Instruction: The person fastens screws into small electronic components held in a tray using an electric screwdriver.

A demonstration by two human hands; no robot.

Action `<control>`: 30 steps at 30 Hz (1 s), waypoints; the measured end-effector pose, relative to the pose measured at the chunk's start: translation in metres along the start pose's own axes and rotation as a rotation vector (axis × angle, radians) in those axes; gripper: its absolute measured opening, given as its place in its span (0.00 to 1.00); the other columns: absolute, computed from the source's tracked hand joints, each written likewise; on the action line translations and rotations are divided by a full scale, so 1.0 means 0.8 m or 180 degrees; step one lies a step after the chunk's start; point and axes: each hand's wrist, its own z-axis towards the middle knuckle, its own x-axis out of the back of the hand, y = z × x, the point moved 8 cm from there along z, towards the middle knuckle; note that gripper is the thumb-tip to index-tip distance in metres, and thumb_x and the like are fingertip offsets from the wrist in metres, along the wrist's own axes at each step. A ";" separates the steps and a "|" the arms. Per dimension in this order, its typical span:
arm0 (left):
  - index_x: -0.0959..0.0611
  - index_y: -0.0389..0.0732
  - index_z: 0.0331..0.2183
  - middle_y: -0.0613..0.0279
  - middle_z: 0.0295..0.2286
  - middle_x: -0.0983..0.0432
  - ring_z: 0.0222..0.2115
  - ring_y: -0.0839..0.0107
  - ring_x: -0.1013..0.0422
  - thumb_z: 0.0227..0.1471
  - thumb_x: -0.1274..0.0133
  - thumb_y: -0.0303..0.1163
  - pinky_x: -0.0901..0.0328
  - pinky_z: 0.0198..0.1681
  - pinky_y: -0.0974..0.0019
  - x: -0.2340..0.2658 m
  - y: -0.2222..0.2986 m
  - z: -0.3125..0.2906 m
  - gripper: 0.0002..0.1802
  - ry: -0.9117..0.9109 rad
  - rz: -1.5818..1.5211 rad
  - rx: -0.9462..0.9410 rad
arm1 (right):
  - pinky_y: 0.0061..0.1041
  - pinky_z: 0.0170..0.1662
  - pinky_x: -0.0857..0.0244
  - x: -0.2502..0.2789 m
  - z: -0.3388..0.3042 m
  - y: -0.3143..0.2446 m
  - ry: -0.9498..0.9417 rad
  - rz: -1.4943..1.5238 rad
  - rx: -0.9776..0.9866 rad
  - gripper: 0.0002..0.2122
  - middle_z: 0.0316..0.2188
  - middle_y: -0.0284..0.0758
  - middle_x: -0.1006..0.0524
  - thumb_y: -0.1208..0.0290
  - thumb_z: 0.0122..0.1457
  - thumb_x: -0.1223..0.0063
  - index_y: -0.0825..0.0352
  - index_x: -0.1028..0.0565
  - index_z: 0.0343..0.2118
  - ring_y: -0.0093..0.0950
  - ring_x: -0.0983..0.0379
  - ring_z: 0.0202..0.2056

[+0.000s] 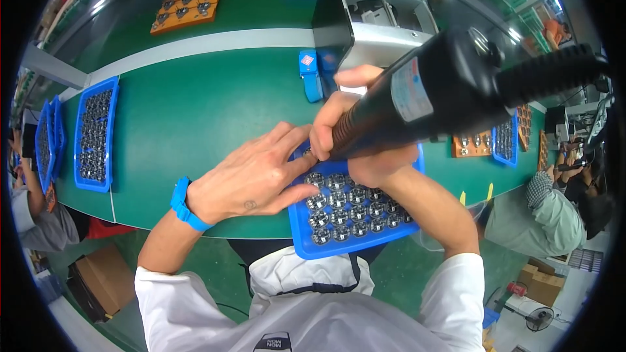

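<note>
Fingers: right hand [355,124] is wrapped tight round the black barrel of the power screwdriver [417,101]; left hand [251,176] lies flat, fingers stretched narrow and together, tips touching the top left corner of the blue tray [306,238] beside the tool's tip. Whether the left fingertips pinch one small part I cannot tell; the tip itself is hidden behind the fingers.
Green bench [195,111]: the tray sits at its near edge, just in front of the person's body; a hard push from the tool could slide the tray toward that edge.
Power screwdriver: held slanted, its heavy coiled cable [554,72] pulling to the right; that pull could drag the tip off its mark.
Blue tray: only the left hand steadies it, at one corner, so it may pivot.
Round parts [355,205]: packed in close rows, touching or nearly so; a slipping tip could knock neighbours out of their seats.
Left fingertips: right beside the tool's tip, so a skid would likely hit them first.
</note>
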 end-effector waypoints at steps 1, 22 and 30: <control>0.20 0.31 0.38 0.49 0.41 0.32 0.40 0.55 0.33 0.49 0.43 0.41 0.32 0.42 0.57 0.000 0.000 0.001 0.22 0.0005 0.0006 -0.0003 | 0.22 0.23 0.34 0.001 0.001 -0.001 -0.0003 -0.0004 0.0006 0.51 0.19 0.37 0.29 0.20 0.42 0.64 0.65 0.47 0.55 0.25 0.31 0.18; 0.17 0.33 0.37 0.46 0.48 0.31 0.38 0.53 0.30 0.44 0.37 0.42 0.32 0.42 0.57 0.000 -0.001 0.005 0.23 0.0190 0.0085 -0.0001 | 0.33 0.23 0.33 0.104 -0.007 -0.112 0.0823 0.0081 0.1736 0.46 0.23 0.41 0.30 0.26 0.52 0.66 0.61 0.53 0.62 0.31 0.32 0.18; 0.17 0.34 0.38 0.46 0.48 0.31 0.39 0.54 0.30 0.44 0.37 0.42 0.32 0.42 0.57 0.000 -0.002 0.005 0.23 0.0197 0.0041 0.0030 | 0.30 0.21 0.35 0.102 0.000 -0.099 0.0861 -0.0043 0.1435 0.45 0.20 0.38 0.31 0.24 0.50 0.66 0.62 0.49 0.59 0.29 0.34 0.15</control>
